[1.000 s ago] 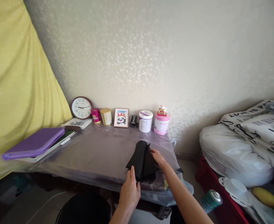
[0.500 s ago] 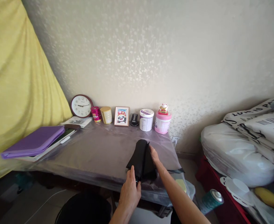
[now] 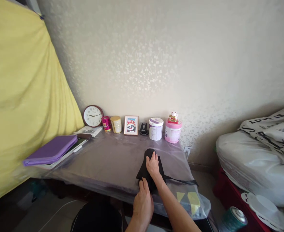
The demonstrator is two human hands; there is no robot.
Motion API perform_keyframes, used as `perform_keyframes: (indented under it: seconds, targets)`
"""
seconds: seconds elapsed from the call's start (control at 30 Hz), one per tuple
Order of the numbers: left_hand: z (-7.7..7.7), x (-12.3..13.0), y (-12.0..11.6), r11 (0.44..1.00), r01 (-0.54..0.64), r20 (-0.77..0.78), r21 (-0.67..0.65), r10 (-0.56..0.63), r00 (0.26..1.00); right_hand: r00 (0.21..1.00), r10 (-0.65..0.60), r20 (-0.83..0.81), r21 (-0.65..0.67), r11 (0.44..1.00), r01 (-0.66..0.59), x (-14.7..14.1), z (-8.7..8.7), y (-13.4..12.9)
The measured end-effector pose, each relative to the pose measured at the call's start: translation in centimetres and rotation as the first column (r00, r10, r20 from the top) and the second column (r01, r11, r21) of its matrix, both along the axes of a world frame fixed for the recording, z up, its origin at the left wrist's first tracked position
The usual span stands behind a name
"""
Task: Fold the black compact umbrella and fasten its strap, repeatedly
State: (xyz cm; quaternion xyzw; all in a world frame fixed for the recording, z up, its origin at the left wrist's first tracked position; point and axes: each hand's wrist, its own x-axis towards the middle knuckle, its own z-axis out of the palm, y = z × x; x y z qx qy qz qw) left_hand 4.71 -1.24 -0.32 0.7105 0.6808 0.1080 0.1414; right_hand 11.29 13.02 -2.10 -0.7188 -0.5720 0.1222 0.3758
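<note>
A black folded cloth item (image 3: 144, 167), perhaps an umbrella, lies near the table's front right, with a black strap (image 3: 183, 181) trailing from it to the right. My right hand (image 3: 153, 165) lies flat on its upper part, fingers extended and slightly apart. At its lower end, my left hand (image 3: 143, 196) has its fingers around the near edge; what sits under its palm is hidden.
Along the wall on the table (image 3: 103, 154) stand a clock (image 3: 93, 116), cans, a picture frame (image 3: 131, 125) and two tubs. A purple folder (image 3: 51, 149) lies at the left. A spray can (image 3: 236, 217) and red box (image 3: 229, 193) are right of the table.
My right hand has moved from the item's right side onto its top. The strap now stretches further into view at the right. The camera view has shifted, moving the scene slightly right and down.
</note>
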Motion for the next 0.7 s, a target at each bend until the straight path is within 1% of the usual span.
perform_keyframes:
  seconds: [0.1, 0.2, 0.27, 0.33, 0.37, 0.4, 0.43, 0.47, 0.5, 0.57, 0.6, 0.63, 0.7]
  targets:
    - [0.3, 0.3, 0.0, 1.000, -0.010, -0.011, -0.018, 0.010, 1.000, 0.990, -0.012, 0.137, -0.119, 0.992, 0.029, -0.8, 1.0, -0.8]
    - [0.4, 0.1, 0.0, 1.000, -0.011, 0.050, -0.020, 0.012, 0.999, 0.985, -0.009, 0.174, -0.182, 0.983, 0.041, -1.0, 1.9, -1.2]
    - [0.1, -0.4, 0.0, 1.000, -0.001, 0.152, -0.021, 0.004, 0.988, 0.984, -0.010, 0.178, -0.198, 0.979, 0.046, -1.1, 2.2, -1.3]
    - [-0.5, -1.2, -0.2, 1.000, 0.001, 0.320, -0.019, 0.005, 0.947, 0.984, -0.016, 0.176, -0.195, 0.979, 0.051, -1.1, 2.3, -1.3]
    - [-0.9, -1.7, -0.4, 1.000, -0.012, 0.433, 0.002, 0.010, 0.901, 0.985, -0.021, 0.168, -0.184, 0.981, 0.052, -1.1, 2.2, -1.3]
    - [-1.2, -2.2, -0.6, 0.999, -0.048, 0.566, 0.020, 0.028, 0.824, 0.988, -0.025, 0.154, -0.169, 0.984, 0.052, -1.1, 2.1, -1.3]
    - [-1.6, -2.6, -0.8, 0.997, -0.064, 0.711, -0.042, 0.074, 0.699, 0.990, -0.026, 0.137, -0.153, 0.987, 0.048, -1.1, 2.0, -1.2]
    - [-1.9, -2.9, -1.0, 0.982, -0.010, 0.816, -0.190, 0.164, 0.554, 0.992, -0.025, 0.122, -0.137, 0.990, 0.042, -1.1, 1.9, -1.2]
    - [-2.1, -3.2, -1.2, 0.962, 0.020, 0.827, -0.272, 0.223, 0.516, 0.994, -0.023, 0.109, -0.123, 0.992, 0.036, -1.0, 1.7, -1.2]
    - [-2.1, -3.5, -1.6, 0.926, 0.096, 0.842, -0.365, 0.285, 0.458, 0.996, -0.021, 0.087, -0.099, 0.995, 0.030, -0.9, 1.5, -1.1]
    - [-1.9, -3.7, -1.6, 0.909, 0.141, 0.848, -0.393, 0.299, 0.437, 0.997, -0.023, 0.080, -0.088, 0.996, 0.030, -0.9, 1.3, -1.0]
    - [-1.6, -3.7, -1.7, 0.888, 0.207, 0.867, -0.411, 0.311, 0.390, 0.997, -0.024, 0.070, -0.077, 0.997, 0.030, -0.8, 1.2, -0.9]
    - [-1.0, -3.7, -1.7, 0.840, 0.354, 0.905, -0.411, 0.328, 0.271, 0.999, -0.025, 0.047, -0.067, 0.997, 0.029, -0.7, 1.1, -0.8]
